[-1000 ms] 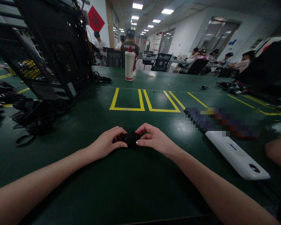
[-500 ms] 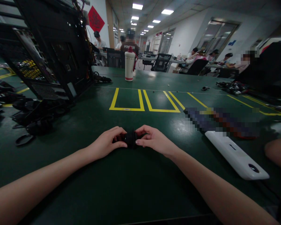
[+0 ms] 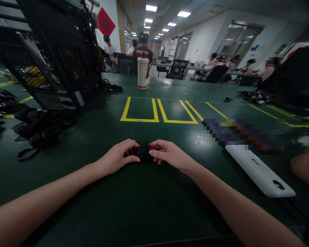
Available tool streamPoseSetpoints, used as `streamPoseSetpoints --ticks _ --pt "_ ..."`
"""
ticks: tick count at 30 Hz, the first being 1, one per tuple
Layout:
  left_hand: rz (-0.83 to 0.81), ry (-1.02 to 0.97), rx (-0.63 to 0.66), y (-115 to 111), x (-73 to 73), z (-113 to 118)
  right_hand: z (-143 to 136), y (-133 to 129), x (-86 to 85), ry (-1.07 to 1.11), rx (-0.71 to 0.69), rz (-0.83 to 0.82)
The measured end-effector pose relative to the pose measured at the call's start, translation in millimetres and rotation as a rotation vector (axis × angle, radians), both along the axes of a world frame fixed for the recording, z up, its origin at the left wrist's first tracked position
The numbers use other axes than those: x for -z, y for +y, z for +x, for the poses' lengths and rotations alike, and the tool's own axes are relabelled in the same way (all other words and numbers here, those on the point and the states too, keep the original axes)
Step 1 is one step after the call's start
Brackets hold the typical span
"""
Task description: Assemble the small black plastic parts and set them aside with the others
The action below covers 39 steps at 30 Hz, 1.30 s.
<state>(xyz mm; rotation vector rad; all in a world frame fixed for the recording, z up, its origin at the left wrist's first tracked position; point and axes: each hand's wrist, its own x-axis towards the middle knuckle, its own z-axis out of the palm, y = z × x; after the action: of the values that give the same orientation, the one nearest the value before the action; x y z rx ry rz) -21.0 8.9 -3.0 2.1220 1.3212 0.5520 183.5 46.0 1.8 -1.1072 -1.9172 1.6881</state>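
Observation:
A small black cylindrical part (image 3: 143, 153) with a wider flange on its right side is between my two hands, low over the green table (image 3: 144, 202). My left hand (image 3: 122, 153) grips its left end between thumb and fingers. At the flange, my right hand (image 3: 166, 153) holds the other end with thumb and fingertips pressed together. The fine detail of the part is too dark to make out. Beyond the hands, yellow tape outlines (image 3: 139, 120) mark the table top.
A black computer case (image 3: 79, 65) and black cables (image 3: 45, 133) stand left. A white bottle (image 3: 142, 73) is at the back. To the right lie a white device (image 3: 257, 169), blurred items and another person's arm (image 3: 306, 168). People sit farther off.
My right thumb has moved up along the flange and my right fingers have curled lower. My left hand and the black part have hardly moved.

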Motion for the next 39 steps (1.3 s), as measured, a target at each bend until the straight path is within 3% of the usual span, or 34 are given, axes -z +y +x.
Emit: streamPoseSetpoints --ticks 7,14,20,23,26,34,39 --pt "-0.018 0.013 -0.005 -1.9 -4.8 0.3 0.9 -0.5 -1.7 0.014 0.019 -0.027" --pt "-0.021 0.010 -0.002 -1.1 -4.8 0.3 0.0 -2.3 -0.9 -0.099 0.001 0.092" --pt "0.016 0.012 -0.006 1.2 2.7 -1.3 0.8 -1.9 -3.0 0.001 0.009 0.022" --pt "0.020 0.007 -0.006 2.2 6.2 -1.8 -0.3 -1.0 -0.4 -0.038 0.055 0.026" --pt "0.018 -0.002 -0.002 2.4 7.1 -2.2 -0.9 -0.7 1.0 -0.097 0.014 0.079" --pt "-0.011 0.017 -0.003 -0.9 -2.5 -0.6 1.9 -1.2 -6.1 0.017 -0.027 0.001" --pt "-0.023 0.017 0.001 -2.4 -5.7 -0.2 0.9 0.8 -0.9 -0.019 0.038 -0.005"
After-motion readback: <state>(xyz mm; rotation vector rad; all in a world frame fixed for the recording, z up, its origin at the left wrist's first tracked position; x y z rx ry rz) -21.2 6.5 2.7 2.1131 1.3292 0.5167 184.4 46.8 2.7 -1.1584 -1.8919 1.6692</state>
